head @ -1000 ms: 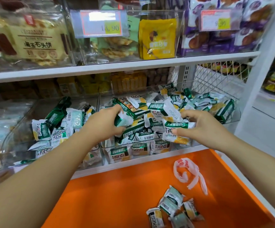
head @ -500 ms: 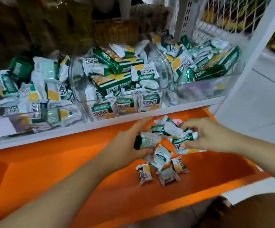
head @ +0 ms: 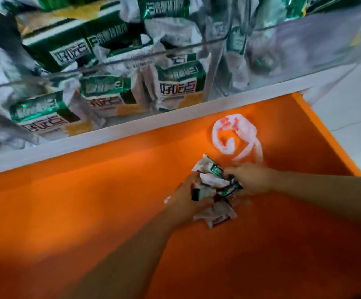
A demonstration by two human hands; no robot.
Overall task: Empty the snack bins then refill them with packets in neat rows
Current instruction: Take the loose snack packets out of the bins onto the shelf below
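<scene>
Snack packets, small and wrapped in green-and-white foil, sit bunched between both hands low over the flat orange shelf, right of its middle. The left hand reaches in from the lower left, with the forearm stretched diagonally across the orange surface and the back of the hand up. Its fingers are curled round one packet with a dark green end. The right hand comes in from the right edge, forearm nearly level and knuckles up. Its fingers are curled down and closed on several of the snack packets; one green end sticks out below the hand and another pokes up toward the back of the shelf. The two hands are close together, with the crumpled packets between them.

Just under the left hand a small loose pile of the same packets lies on the orange shelf. Blur hides whether it touches the held bunch. Just behind the right hand a crumpled white plastic bag with red print lies on the same shelf. Beyond a white shelf edge stand clear plastic bins. The middle one holds stacked packets, some upright against its front wall and others jumbled above.
</scene>
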